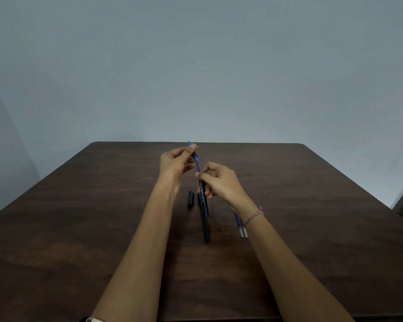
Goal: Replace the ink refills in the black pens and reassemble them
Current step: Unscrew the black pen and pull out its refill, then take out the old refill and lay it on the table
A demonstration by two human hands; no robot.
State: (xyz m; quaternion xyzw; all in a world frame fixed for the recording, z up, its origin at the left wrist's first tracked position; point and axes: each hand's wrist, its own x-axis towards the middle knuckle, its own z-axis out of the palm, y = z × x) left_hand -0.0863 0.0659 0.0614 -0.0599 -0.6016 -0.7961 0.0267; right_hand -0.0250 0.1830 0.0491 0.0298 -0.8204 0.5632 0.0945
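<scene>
Pinching the black tip section at the top of a blue refill (197, 168) between thumb and fingertips, the left hand (176, 162) holds it above the middle of the desk (79, 205). Just below lies a loose black cap (190, 199). A stretch of refill shows bare between tip section and black barrel (203, 198), which hangs tilted over a second black pen (206, 231) lying on the desk. The right hand (220, 182) curls its grip around the barrel's upper end. Spare refills (242, 228) lie by that wrist. This looks like the refill swap itself, though sliding in or out I cannot tell; next, both hands must keep refill and barrel in line.
</scene>
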